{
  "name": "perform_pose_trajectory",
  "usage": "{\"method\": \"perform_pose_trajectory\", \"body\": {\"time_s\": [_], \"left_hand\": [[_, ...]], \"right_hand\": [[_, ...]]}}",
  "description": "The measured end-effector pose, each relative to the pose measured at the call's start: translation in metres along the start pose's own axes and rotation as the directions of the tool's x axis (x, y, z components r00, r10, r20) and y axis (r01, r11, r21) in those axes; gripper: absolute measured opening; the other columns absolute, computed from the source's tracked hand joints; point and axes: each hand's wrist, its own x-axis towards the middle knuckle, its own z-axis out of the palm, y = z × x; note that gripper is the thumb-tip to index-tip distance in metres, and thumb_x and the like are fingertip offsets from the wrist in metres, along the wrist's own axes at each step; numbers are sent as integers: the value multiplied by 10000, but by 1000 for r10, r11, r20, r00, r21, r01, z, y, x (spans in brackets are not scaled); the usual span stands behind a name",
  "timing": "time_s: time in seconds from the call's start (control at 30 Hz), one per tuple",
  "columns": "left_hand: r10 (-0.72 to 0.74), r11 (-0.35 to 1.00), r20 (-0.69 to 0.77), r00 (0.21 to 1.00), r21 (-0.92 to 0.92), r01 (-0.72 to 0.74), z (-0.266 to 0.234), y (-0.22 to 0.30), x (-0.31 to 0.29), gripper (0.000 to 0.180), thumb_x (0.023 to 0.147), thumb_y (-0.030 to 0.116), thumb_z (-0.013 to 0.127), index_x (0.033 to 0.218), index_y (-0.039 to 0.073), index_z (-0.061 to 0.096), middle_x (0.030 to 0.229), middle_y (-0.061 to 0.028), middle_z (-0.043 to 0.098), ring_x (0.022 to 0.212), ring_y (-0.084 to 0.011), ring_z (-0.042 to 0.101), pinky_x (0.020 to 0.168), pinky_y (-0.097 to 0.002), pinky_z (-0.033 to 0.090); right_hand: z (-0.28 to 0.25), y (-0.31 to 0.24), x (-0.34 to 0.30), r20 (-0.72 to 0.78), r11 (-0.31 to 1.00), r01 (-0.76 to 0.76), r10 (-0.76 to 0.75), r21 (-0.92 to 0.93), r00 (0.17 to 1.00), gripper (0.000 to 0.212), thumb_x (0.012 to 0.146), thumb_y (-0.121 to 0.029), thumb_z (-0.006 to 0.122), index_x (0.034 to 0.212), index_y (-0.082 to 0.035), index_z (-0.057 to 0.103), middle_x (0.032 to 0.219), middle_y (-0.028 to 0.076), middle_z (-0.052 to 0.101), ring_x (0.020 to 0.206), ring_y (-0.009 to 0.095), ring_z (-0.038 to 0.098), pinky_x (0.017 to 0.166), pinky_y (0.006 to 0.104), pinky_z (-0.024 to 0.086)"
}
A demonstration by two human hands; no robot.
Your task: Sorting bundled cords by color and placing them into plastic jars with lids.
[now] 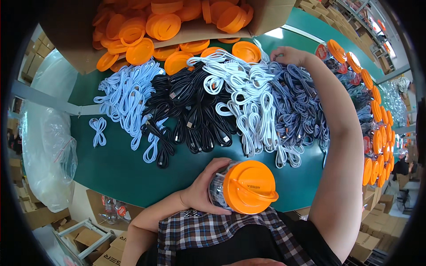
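My left hand (204, 188) is wrapped round a clear jar (217, 191) close to my body. An orange screw lid (246, 177) with a raised loop handle covers its top, and grey-white contents show through the wall. My right arm stretches across the table, and my right hand (290, 56) is at the far end of the cable heap. Its fingers are bent together beside white cables (239, 80) and grey-blue cables (293, 97); what they grip, if anything, is hidden. Bundled black cables (195, 106) and light blue cables (128, 97) lie further left.
A cardboard box (270, 20) of orange lids (164, 26) stands at the back, with loose lids before it. One light blue cable bundle (98, 132) lies apart on the green table (120, 173). Several orange-lidded jars (377, 137) line the right side. Clear plastic bags (49, 146) hang left.
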Motion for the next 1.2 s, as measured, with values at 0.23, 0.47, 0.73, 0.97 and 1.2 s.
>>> {"method": "perform_pose_trajectory", "body": {"time_s": [0.23,0.47,0.73,0.97,1.2], "left_hand": [[68,997,34,997,36,-69,4,-3,-5,1138,548,198,962,1487,52,337,1437,-164,410,1238,-327,497,1083,-420,400],[79,994,44,996,75,-82,5,0,-1,1145,545,200,966,1489,49,335,1429,-166,419,1236,-325,498,1085,-419,398],[37,999,19,999,-12,-37,6,-2,-2,1151,543,204,968,1490,44,333,1426,-170,420,1243,-327,497,1094,-425,393],[44,999,13,999,19,-44,3,-3,-5,1155,549,209,967,1497,39,328,1423,-170,425,1260,-327,495,1104,-423,387],[-24,999,-10,1000,-42,23,3,1,-4,1168,561,222,967,1509,36,312,1429,-163,436,1266,-323,503,1110,-419,384]], "right_hand": [[34,-23,-91,-26,983,124,-121,137,992,337,957,-106,459,1232,-55,648,1203,71,664,988,210,603,911,302,466],[37,-14,-92,-103,913,145,-114,380,988,387,977,-206,474,1288,-31,624,1205,105,663,1034,215,601,920,323,484],[45,-31,-12,-322,930,-60,185,362,928,427,902,-233,631,1262,-4,639,1154,167,688,1030,280,667,915,378,536],[46,-51,-30,-258,988,80,-44,132,965,411,862,-117,626,1264,-41,658,1162,147,675,984,281,660,888,370,536],[63,-46,-93,-139,971,217,-229,-100,963,467,815,18,620,1267,-84,680,1172,123,660,931,283,652,856,362,537]]}}
